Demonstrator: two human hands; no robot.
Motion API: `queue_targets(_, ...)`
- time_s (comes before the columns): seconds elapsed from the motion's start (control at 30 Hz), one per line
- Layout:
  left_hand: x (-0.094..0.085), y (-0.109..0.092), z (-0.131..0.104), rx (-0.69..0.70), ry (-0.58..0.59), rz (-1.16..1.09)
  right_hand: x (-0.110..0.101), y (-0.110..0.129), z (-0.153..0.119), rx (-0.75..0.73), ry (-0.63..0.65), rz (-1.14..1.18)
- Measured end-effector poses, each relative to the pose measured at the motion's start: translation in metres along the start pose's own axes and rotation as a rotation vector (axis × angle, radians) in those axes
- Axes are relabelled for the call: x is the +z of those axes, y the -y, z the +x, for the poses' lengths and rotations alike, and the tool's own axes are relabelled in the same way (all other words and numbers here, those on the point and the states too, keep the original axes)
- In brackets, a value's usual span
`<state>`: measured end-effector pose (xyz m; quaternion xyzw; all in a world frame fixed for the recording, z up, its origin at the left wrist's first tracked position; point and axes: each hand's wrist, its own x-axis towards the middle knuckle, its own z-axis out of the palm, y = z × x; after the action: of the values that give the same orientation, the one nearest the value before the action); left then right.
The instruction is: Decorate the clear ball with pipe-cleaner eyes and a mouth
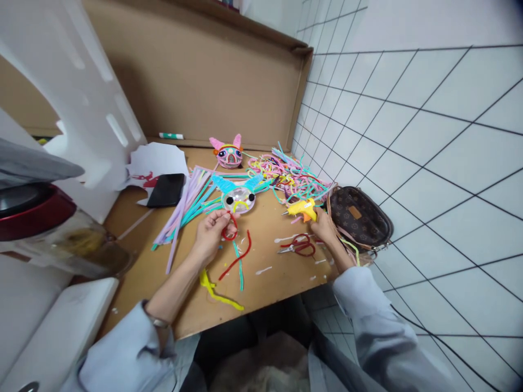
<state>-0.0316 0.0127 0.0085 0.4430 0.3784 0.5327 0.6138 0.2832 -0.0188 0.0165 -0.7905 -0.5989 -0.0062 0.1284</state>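
Note:
Between the fingers of my left hand (210,235) is a red pipe cleaner (231,231) bent into a loop. Just beyond it lies a clear round craft face (241,200) with blue ears, black eyes and a yellow curved piece. My right hand (324,226) is wrapped round the handle of a yellow glue gun (301,208), its nozzle pointing left. Red-handled scissors (300,246) rest on the table below the glue gun. A loose red pipe cleaner (241,258), a teal one (240,275) and a yellow one (220,295) lie nearer to me.
At the back sits a pink craft face (229,155), beside a heap of colourful pipe cleaners (294,177). Straight pipe cleaners (186,207) and a phone (166,190) lie left. A brown handbag (357,215) stands right, against the tiled wall (429,130). A red-lidded container (53,234) is at far left.

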Motion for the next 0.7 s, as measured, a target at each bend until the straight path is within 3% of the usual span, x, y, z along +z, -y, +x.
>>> queue_targets(0.17,0.003,-0.002,-0.001,0.011,0.003,-0.051,-0.006,0.019,-0.004,-0.044,-0.096,0.476)
queue_targets(0.33,0.003,-0.007,-0.002,0.101,-0.062,0.026,-0.03,0.065,-0.011,-0.158,0.058,0.934)
queue_targets(0.4,0.002,-0.007,-0.001,0.118,-0.099,0.054,-0.038,0.087,-0.012,-0.178,0.006,0.97)
queue_targets(0.5,0.001,-0.006,0.001,0.142,-0.12,0.044,-0.036,0.118,-0.004,-0.175,-0.21,0.887)
queue_targets(0.6,-0.001,-0.005,0.004,0.146,-0.149,0.022,-0.016,0.142,0.007,-0.142,-0.355,0.782)
queue_targets(0.7,-0.001,-0.007,0.004,0.143,-0.186,-0.002,0.009,0.151,0.012,-0.124,-0.346,0.706)
